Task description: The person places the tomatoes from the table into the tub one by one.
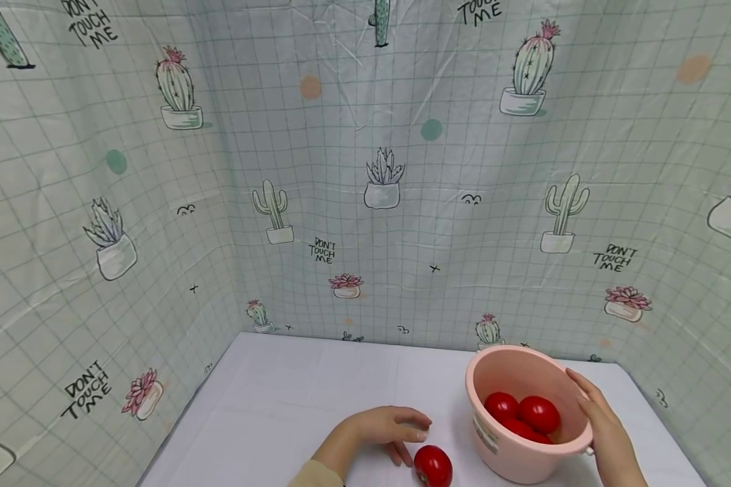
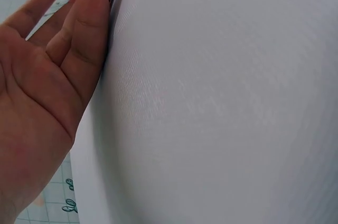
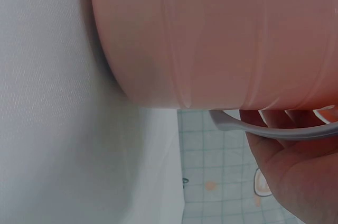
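Observation:
A pink bucket stands on the right side of the white table, with several red tomatoes inside. My right hand holds the bucket by its right rim. In the right wrist view, its fingers lie behind the grey handle, against the pink wall. A single red tomato sits on the table to the left of the bucket. Just beside it, my left hand hovers low with loosely bent fingers, holding nothing. That tomato is out of sight in the left wrist view, which shows the palm and the white tabletop.
A white table spreads out to the left of the bucket. Grid-patterned cloth with cactus drawings hangs behind the table and along both sides.

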The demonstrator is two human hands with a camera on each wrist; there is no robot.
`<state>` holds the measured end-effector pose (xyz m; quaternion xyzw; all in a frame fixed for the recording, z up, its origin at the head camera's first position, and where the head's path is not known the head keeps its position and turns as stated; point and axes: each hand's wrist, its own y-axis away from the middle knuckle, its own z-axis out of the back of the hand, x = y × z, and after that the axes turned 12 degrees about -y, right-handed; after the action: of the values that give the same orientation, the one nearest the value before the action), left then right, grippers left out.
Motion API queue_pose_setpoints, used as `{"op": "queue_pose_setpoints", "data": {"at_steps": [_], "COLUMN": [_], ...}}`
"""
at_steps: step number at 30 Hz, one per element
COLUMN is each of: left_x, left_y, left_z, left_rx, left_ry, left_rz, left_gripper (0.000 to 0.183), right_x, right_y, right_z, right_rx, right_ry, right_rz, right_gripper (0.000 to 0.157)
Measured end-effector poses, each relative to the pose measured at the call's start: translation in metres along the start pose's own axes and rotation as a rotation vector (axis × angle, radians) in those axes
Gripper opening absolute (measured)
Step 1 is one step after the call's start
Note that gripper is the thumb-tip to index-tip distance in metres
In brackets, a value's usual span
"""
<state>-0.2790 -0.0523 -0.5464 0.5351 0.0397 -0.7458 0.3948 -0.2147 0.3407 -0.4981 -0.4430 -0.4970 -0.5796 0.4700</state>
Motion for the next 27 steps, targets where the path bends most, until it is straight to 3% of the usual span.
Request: {"op": "queue_pose_setpoints", "data": {"at_steps": [16, 27], "left_x": [-0.0063, -0.0056], "left_y": [-0.0022, -0.0023], "left_z": [-0.0056, -0.0063], "left_rx": [0.177, 0.160], "left_ry": [0.010, 0.037], "left_rz": [0.006, 0.014], "left_gripper": [0.040, 0.034], "right_x": [-0.0040, -0.0052], "right_y": [-0.0002, -0.0013], "right_z": [0.0000, 0.0005], "right_rx": [-0.008, -0.010], "right_ry": [-0.016, -0.006], "right_rz": [0.009, 0.024], "right_gripper": [0.059, 0.058]}}
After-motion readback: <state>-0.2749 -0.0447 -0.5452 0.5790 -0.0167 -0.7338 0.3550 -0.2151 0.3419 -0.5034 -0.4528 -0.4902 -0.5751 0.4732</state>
